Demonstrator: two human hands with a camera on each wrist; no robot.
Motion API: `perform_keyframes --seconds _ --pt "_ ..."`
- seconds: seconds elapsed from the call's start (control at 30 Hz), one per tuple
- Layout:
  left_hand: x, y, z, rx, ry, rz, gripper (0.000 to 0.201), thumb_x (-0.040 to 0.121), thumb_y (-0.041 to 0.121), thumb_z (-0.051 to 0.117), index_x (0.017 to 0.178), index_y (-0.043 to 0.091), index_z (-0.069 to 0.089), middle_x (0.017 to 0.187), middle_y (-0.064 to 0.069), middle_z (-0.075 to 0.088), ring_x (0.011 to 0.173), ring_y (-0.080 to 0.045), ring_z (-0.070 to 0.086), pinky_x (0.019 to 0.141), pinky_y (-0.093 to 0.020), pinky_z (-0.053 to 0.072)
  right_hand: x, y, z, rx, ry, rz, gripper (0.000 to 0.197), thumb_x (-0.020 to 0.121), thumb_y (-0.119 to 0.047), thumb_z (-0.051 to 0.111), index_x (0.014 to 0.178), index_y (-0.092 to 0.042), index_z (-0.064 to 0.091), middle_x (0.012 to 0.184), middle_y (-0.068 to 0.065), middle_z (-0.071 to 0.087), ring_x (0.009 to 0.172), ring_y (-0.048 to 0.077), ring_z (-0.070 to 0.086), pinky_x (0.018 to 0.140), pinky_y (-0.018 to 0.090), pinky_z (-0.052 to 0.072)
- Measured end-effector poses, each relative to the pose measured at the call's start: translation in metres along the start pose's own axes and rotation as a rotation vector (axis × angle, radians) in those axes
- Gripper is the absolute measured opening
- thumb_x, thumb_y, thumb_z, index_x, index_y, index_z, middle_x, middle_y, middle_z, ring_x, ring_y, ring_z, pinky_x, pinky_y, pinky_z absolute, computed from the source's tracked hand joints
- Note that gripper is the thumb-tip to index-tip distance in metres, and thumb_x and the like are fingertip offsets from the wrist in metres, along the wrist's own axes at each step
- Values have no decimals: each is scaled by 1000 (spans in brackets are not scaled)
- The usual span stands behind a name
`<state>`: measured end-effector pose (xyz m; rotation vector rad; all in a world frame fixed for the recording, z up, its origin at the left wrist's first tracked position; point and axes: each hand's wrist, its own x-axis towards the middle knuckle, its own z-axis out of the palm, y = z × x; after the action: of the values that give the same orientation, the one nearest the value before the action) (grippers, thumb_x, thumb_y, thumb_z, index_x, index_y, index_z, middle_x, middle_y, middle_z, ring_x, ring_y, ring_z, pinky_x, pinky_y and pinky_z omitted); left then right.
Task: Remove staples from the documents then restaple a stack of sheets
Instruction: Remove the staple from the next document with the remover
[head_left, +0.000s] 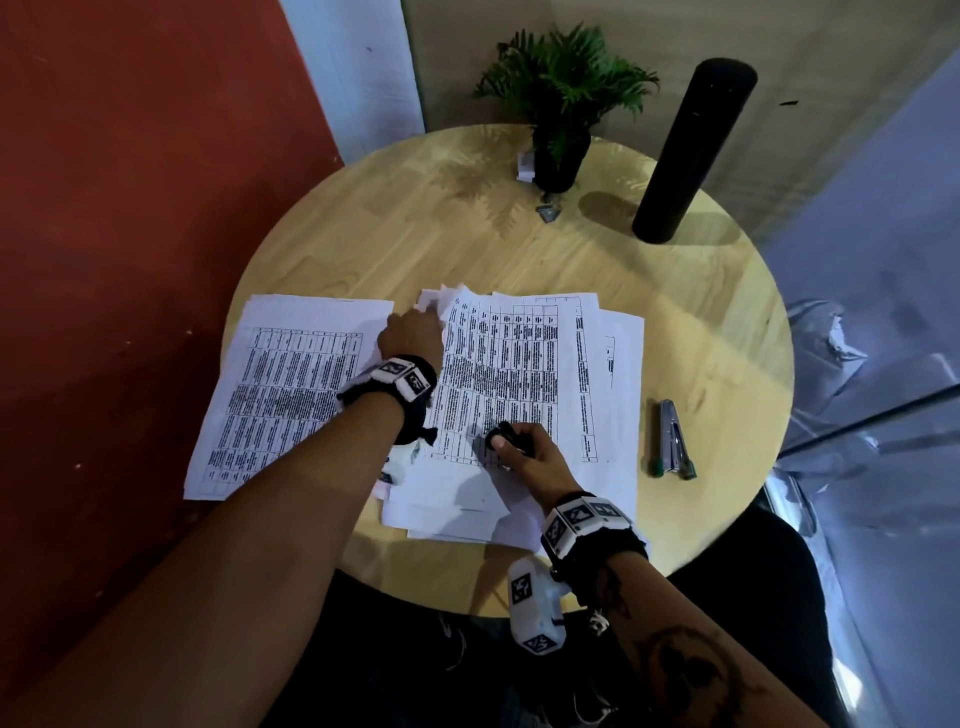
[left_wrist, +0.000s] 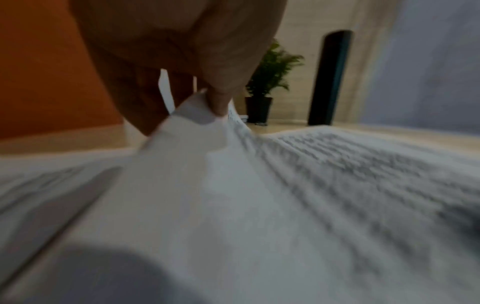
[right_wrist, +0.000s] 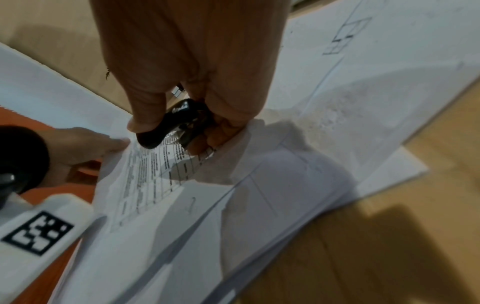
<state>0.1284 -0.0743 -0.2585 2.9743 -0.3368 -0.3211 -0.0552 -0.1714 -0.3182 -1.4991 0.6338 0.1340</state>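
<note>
Two hands shared the work on the round wooden desk (head_left: 691, 322). At about twelve o'clock of the messy right-hand pile of documents (head_left: 519, 364), the left hand (head_left: 410, 332) pinched the far left corner of the top sheets between thumb and fingers, lifting that corner slightly; the left wrist view showed the paper pulled up into a tent. That grip probably kept the sheets taut and steady. At roughly six o'clock of the same pile, the right hand (head_left: 524, 447) was curled tightly around a small black staple remover (right_wrist: 168, 123), its nose pressed down onto the printed page. A staple (right_wrist: 191, 203) lay in the paper just near of the tool in the right wrist view, so the remover seemed poised for it rather than already under it, though blur made that uncertain.

At nine o'clock of the working pile lay a second stack of sheets (head_left: 280, 384), flat and neat, apparently already dealt with or waiting. At three o'clock, well apart from the paper, a silver stapler (head_left: 675, 441) rested beside a pen (head_left: 652, 447), untouched. Farther off toward twelve o'clock stood a potted plant (head_left: 561, 104) and a tall black cylinder (head_left: 691, 150). Nothing blocked the remover; only the loose, overlapping sheets could slip or tear under the pull.
</note>
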Motion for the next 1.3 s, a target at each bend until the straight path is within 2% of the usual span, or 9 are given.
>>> perform_keyframes --seconds 0.1,0.2,0.33,0.43,0.57,0.73,0.87,1.13,1.3 --pt "-7 3 5 83 112 128 47 102 23 34 148 24 24 146 -14 30 128 -35 32 91 -50 38 1 0 1 -2 1 3 21 88 -21 63 101 -12 49 101 7 55 97 19 52 92 41 43" --pt "-7 0 7 -27 144 114 40 99 21 42 138 17 44 132 -16 47 120 -35 43 88 -46 40 0 1 0 -3 -1 -3 21 88 -20 63 101 -12 49 101 7 55 96 19 51 90 38 43" --pt "7 -21 14 -474 -248 -236 46 82 21 73 120 -1 60 120 -15 63 110 -31 60 86 -32 46 1 1 0 6 -5 7 21 88 -20 63 101 -11 49 100 9 56 95 19 52 91 41 44" --pt "5 -28 17 -637 -399 -302 53 76 13 78 122 -5 57 125 -15 61 109 -26 60 85 -27 43 0 1 0 23 -7 15 19 89 -18 62 101 -10 49 101 11 56 95 20 52 92 42 44" --pt "-15 -24 19 -658 -202 -242 43 77 19 78 113 0 63 111 -12 66 106 -28 62 77 -26 42 -1 -4 1 26 -34 37 19 91 -19 59 104 -10 49 103 12 56 96 21 52 90 42 45" --pt "-43 -16 4 -799 6 -123 37 77 14 76 109 -3 66 107 -20 68 99 -25 64 70 -20 38 -7 -19 -6 92 -16 20 7 92 -6 54 89 -12 53 86 3 57 83 18 55 72 21 46" --pt "-46 -18 -20 -921 127 -58 32 76 15 78 97 -7 69 97 -23 70 83 -18 60 68 -24 42 -8 -46 -23 188 81 -33 2 92 -12 56 92 -14 55 89 6 60 86 21 54 72 29 44" --pt "-63 -1 -88 -1201 231 116 22 72 8 78 93 3 72 81 -4 71 82 -19 64 78 -34 53 -42 -187 -83 -181 189 -579 32 86 -5 63 115 -2 53 133 5 26 101 8 53 92 8 41" --pt "-75 0 -125 -1296 247 241 20 72 0 76 83 16 71 71 18 71 72 0 66 70 -18 53 -78 -274 -116 -678 81 -819 36 80 -8 71 114 -7 60 149 3 5 105 1 55 88 4 40"
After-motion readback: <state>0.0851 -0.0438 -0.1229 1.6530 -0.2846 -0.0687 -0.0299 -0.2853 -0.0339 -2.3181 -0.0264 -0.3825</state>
